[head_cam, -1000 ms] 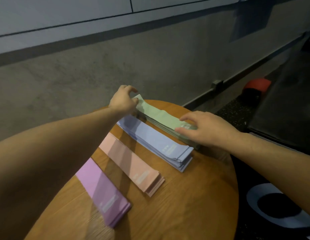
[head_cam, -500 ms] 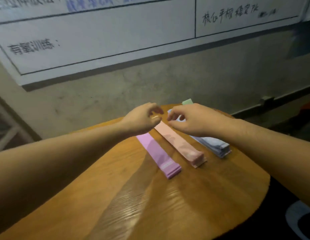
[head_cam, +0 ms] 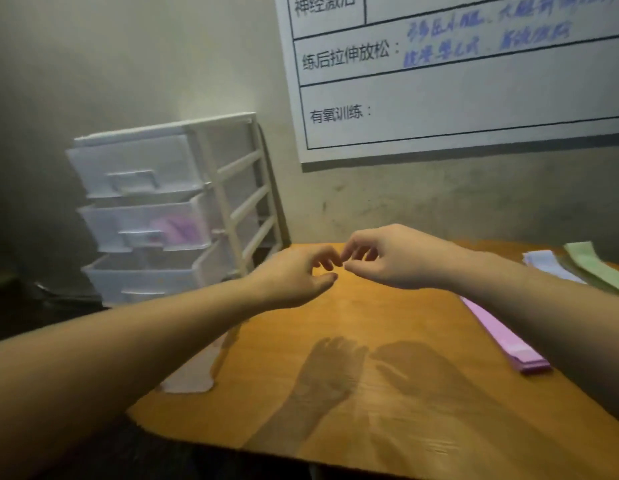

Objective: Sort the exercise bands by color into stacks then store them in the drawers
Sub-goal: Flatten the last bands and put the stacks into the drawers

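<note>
Head view: purple bands (head_cam: 178, 228) inside middle drawer (head_cam: 145, 226); fingers (head_cam: 323, 263) of both hands loosely curled, empty.

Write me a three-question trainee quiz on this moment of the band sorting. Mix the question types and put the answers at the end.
1. True or false: the left hand and the right hand each grip a band.
2. Which drawer of the white drawer unit shows something pinkish-purple through its front: A top, B middle, C bottom?
3. Name the colour of the stack lying on the wooden table nearest the camera.

Key:
1. False. Both hands hover above the table with loosely curled fingers and hold nothing.
2. B, the middle drawer.
3. Purple; the blue stack and green stack lie farther back.
</note>
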Demonstrator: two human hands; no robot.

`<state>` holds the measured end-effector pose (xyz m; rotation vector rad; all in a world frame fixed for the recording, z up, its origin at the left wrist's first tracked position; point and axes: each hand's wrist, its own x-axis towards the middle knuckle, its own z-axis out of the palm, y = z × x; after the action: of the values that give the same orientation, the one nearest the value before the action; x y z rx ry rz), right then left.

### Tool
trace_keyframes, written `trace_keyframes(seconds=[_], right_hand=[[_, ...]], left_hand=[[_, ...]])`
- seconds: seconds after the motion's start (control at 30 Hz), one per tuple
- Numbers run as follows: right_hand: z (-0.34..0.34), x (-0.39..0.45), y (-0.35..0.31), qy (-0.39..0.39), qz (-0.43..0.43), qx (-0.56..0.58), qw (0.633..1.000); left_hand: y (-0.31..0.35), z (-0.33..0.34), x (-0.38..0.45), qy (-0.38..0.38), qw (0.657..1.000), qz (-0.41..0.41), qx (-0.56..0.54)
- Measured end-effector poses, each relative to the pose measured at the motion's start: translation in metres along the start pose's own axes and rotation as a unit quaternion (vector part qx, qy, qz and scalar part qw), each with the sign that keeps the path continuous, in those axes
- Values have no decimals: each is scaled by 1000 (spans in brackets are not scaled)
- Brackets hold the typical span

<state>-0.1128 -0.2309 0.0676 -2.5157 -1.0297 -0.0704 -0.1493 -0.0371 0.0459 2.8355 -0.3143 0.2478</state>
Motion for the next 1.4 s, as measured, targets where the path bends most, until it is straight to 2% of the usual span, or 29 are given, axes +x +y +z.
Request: trace_keyframes(seconds=[0.3,0.57,0.77,0.9,1.07,1.17,1.4], right_hand=[[40,66,-101,-13,-97,-2,995],[48,127,-146,16,-133,4,991],[43,165,-166,65,-153,-6,986],[41,185,-171,76,-162,-7,984],[41,200,-178,70,-153,-5,986],[44,205,-182,66,-151,2,986],[46,217,-184,66,-154,10,986]], left_hand=[[-112,-69,-78,145,986,-82,-8],[-196,-113,-77,234,964,-124,11],[-227,-132,-58,182,969,-162,46],[-230,-147,-52,197,968,-158,1],[-236,-165,-51,154,974,-162,-47],[-241,-176,-48,92,980,-166,-65],[-238,-197,-24,-132,966,-213,-58]])
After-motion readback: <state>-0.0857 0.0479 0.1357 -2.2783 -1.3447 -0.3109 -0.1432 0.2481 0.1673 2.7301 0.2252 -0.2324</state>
